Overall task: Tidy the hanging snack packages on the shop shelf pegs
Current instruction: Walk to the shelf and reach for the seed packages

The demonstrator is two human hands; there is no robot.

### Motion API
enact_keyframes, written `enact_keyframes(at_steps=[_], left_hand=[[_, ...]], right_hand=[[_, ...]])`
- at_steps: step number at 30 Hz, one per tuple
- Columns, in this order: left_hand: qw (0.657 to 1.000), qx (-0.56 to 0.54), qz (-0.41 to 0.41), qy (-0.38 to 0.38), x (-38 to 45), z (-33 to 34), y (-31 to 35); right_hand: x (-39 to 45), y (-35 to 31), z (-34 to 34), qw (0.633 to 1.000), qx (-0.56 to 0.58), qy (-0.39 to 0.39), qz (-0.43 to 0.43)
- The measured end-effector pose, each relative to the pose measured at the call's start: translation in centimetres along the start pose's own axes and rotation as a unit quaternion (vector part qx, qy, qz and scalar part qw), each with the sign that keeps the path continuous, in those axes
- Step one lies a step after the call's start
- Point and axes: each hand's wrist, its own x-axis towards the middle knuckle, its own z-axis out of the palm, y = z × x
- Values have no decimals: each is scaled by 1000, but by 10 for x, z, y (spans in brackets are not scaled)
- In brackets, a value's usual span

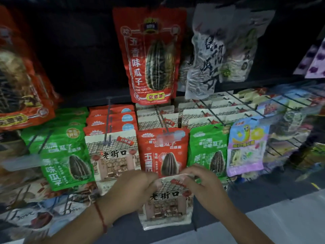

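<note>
we are pinching the beige packet (167, 203) by its top, left hand (133, 187) and right hand (205, 185) at its corners, just below the red packet (161, 152)

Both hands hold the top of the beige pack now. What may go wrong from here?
1. The left hand and right hand pinch only the top edge of the beige pack; it may slip or tear.
2. The pack hangs on no peg; aiming for the peg could knock the red pack loose.
</note>
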Motion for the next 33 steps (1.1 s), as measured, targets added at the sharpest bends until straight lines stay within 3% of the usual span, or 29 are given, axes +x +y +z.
enact_keyframes(at_steps=[6, 15, 21, 25, 29, 33], left_hand=[[997, -19, -68, 44, 14, 8, 26], [988, -14, -131, 84, 20, -3, 24], [985, 5, -150, 90, 18, 3, 25], [984, -13, -150, 93, 19, 2, 26], [986, -9, -141, 88, 21, -1, 28], [985, -15, -142, 94, 18, -3, 30]], right_hand=[[26, 16, -35, 997, 49, -52, -2], [58, 19, -47, 996, 83, -8, 33], [91, 4, -54, 996, -66, -23, -60], [123, -2, -45, 966, -212, -54, -138], [148, 7, -34, 920, -347, -142, -118], [154, 7, -34, 923, -357, -98, -106]])
